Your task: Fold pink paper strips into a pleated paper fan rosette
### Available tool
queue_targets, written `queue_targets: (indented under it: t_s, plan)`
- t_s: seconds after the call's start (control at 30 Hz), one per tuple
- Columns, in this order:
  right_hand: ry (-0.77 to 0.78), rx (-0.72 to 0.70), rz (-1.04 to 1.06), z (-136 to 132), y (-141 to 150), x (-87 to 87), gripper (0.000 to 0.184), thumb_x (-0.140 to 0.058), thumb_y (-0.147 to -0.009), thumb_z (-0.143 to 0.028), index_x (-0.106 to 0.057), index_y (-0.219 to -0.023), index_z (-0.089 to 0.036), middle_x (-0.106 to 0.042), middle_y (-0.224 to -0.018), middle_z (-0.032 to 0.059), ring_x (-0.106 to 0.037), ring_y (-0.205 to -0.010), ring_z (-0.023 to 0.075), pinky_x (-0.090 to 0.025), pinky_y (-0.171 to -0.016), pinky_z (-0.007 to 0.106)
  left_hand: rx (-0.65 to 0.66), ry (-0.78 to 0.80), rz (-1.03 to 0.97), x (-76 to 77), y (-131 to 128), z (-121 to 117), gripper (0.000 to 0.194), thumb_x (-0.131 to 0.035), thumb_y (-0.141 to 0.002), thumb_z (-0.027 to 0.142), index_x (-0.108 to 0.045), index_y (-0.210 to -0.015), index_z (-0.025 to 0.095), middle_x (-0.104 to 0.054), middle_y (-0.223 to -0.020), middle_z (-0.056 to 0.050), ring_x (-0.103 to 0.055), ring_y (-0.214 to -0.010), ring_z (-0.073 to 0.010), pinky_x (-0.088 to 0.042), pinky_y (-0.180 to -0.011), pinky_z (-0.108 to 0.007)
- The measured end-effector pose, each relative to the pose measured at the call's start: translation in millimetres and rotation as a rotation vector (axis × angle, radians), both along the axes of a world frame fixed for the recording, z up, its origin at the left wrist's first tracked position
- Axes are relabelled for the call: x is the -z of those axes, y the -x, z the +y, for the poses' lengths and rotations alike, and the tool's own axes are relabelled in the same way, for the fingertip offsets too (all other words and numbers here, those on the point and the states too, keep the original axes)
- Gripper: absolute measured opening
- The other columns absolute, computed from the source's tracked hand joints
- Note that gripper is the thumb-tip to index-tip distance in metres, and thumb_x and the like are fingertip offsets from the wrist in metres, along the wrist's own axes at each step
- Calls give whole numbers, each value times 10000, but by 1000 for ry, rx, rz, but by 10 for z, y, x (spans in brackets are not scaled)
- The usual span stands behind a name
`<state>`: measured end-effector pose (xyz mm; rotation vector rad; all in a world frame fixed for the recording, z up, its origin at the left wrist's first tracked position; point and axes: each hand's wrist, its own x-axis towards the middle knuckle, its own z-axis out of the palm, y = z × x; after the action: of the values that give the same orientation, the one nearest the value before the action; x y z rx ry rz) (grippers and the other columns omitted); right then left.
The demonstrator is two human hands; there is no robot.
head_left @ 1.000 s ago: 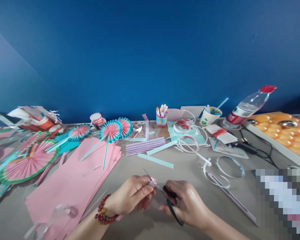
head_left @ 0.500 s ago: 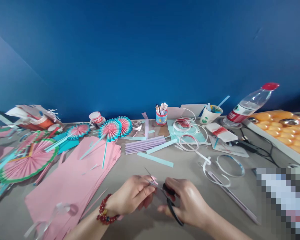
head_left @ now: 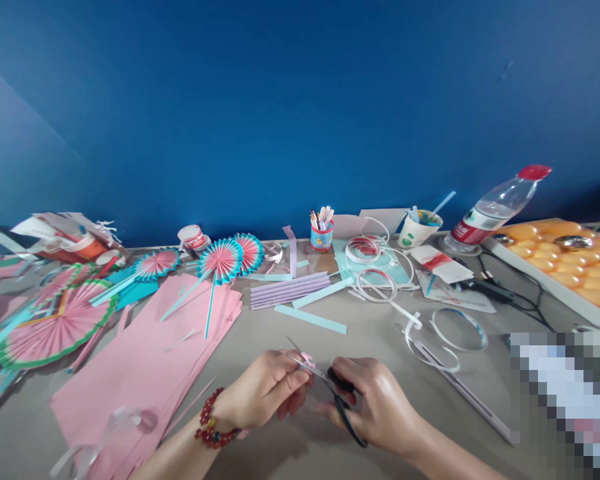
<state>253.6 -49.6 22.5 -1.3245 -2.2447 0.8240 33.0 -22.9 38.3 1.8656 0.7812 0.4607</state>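
My right hand (head_left: 373,403) grips black-handled scissors (head_left: 349,421), its fingers in the loops. The blades point up and left and lie against a small piece of pink paper (head_left: 307,359). That paper is pinched in my left hand (head_left: 270,390), which is closed, with a red bead bracelet on the wrist. Most of the pink piece is hidden by my fingers. Left of that hand lies a stack of pink paper sheets (head_left: 125,373). Beyond the hands are a light blue paper strip (head_left: 311,319) and a bundle of purple paper sticks (head_left: 290,290).
Pleated paper fans (head_left: 220,260) lie at left, near a large pink and green one (head_left: 63,323). Coiled white tape (head_left: 377,285), a pen cup (head_left: 322,237), a paper cup (head_left: 417,230), a tilted bottle (head_left: 497,210) and a craft knife (head_left: 465,393) are on the right half.
The scissors' blades have shifted slightly at the pink paper; both hands stay nearly in place. The whole view has moved a little.
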Motion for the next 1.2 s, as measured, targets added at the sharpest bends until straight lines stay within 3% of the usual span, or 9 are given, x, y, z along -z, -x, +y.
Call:
queue_targets:
  t_s: [0.13, 0.33, 0.57, 1.2]
  plan:
    - [37, 7, -21, 3, 15, -16, 364, -594, -785, -444, -326, -648, -240, -513, -571, -25, -463, -513, 135, -253, -521, 246, -9, -10, 7, -16, 3, 1, 532, -255, -1022, 434, -478, -611, 180, -546, -516, -6, -526, -582, -129, -415, -723, -247]
    - [58, 15, -114, 31, 11, -54, 356, -621, -752, -502, -393, -686, -237, -567, -634, -15, -490, -544, 147, -260, -530, 254, 23, -139, 54, -50, -19, 13, 523, -260, -1028, 369, -439, -572, 186, -547, -521, -14, -539, -681, -152, -384, -769, -251]
    - [60, 3, -105, 36, -2, -66, 337, -604, -754, -463, -365, -673, -240, -552, -621, -15, -495, -550, 150, -273, -534, 252, 22, -37, 21, -30, -29, 2, 523, -262, -1025, 402, -452, -588, 187, -531, -516, -4, -536, -638, -142, -398, -782, -253]
    - [-46, 22, -3, 19, 14, 23, 391, -589, -808, -493, -355, -631, -235, -516, -547, -18, -481, -500, 134, -268, -511, 246, 14, -52, 2, -55, -29, 2, 503, -287, -1023, 367, -475, -592, 187, -554, -522, -7, -540, -635, -148, -399, -781, -268]
